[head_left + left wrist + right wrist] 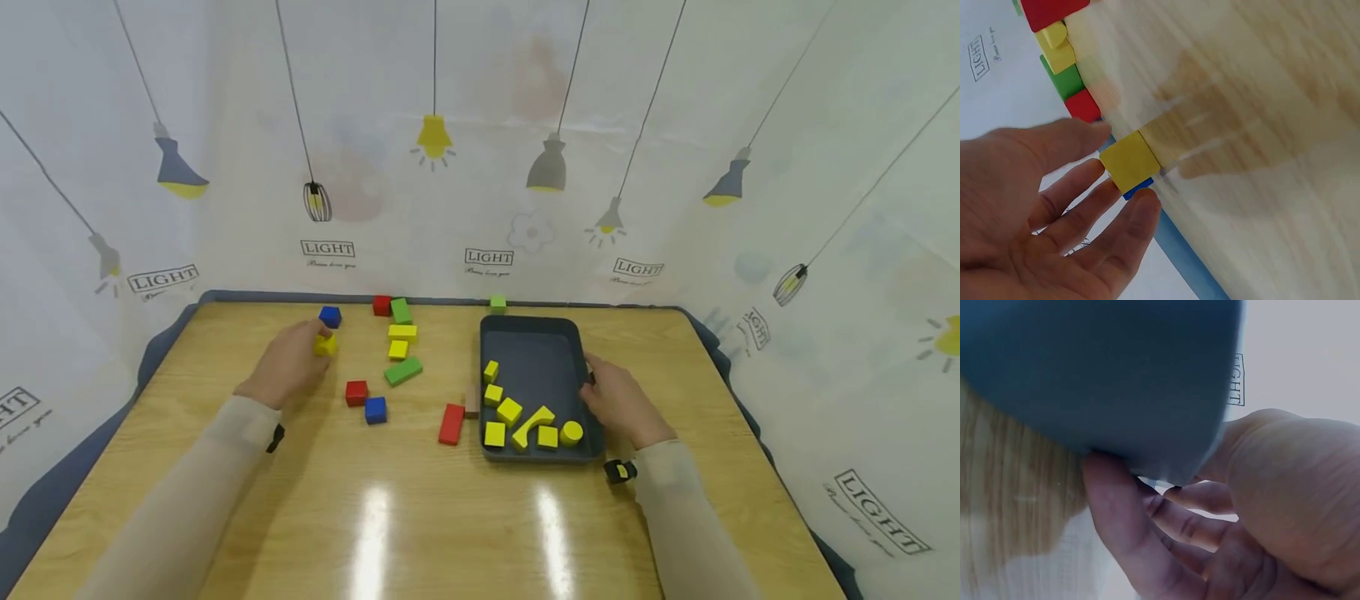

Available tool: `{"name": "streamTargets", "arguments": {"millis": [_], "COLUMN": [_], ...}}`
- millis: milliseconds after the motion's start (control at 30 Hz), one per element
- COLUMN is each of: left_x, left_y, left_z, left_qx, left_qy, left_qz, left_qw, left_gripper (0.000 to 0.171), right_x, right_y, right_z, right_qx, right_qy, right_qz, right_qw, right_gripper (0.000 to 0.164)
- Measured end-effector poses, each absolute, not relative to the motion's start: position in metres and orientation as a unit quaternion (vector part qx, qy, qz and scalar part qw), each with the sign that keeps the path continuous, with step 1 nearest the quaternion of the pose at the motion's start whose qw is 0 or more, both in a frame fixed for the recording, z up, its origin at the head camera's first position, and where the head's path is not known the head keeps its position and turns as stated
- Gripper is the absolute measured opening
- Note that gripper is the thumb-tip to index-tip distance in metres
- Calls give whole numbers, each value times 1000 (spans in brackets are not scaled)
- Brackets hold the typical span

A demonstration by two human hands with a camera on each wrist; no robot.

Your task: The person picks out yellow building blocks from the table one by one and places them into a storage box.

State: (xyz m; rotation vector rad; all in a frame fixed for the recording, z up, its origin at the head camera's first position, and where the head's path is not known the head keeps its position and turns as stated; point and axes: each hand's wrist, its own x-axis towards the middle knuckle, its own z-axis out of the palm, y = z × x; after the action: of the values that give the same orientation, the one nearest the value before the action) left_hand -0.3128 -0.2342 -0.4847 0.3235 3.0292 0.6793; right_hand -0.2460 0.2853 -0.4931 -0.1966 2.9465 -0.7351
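On the left part of the table, my left hand point(288, 360) reaches around a yellow cube point(1130, 161). In the left wrist view its thumb and fingers are spread about the cube, which appears to stand on the table. Whether a fingertip touches it is hard to tell. Just behind is a blue cube point(330, 317), partly hidden in the wrist view. My right hand point(621, 402) grips the right edge of a dark grey tray point(531, 342). Several yellow blocks point(509, 412), including a cylinder point(572, 432) and an arch point(533, 427), lie in its near half.
Red point(356, 392), blue point(376, 410), green point(403, 372) and yellow point(398, 350) blocks lie between left hand and tray. A red block point(451, 424) and a brown block point(472, 402) sit by the tray's left side. Behind it is a light green block point(498, 304).
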Motion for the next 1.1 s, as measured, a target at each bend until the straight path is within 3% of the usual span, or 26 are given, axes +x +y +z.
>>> {"name": "streamTargets", "arguments": {"millis": [300,467,633,1100], "left_x": [-300,-298,-292,-273], "left_y": [-228,-220,-198,-132], "left_z": [-470,-462,-446,-431], "left_qx": [99,109,122,183], "left_qy": [971,970,967,942], "left_qz": [219,214,208,263], "left_qw": [2,-36,-76,-99], "left_gripper": [32,35,38,40], "right_x": [-247,-246,-247,-248], "right_y": [281,279,280,287], "right_z": [-500,-499,-497,-496], "right_qx": [-56,-48,-52,-53], "right_qy": [961,962,961,961], "right_qz": [-264,-264,-266,-267], "right_qw": [52,49,48,57], "right_gripper": [62,61,62,62]}}
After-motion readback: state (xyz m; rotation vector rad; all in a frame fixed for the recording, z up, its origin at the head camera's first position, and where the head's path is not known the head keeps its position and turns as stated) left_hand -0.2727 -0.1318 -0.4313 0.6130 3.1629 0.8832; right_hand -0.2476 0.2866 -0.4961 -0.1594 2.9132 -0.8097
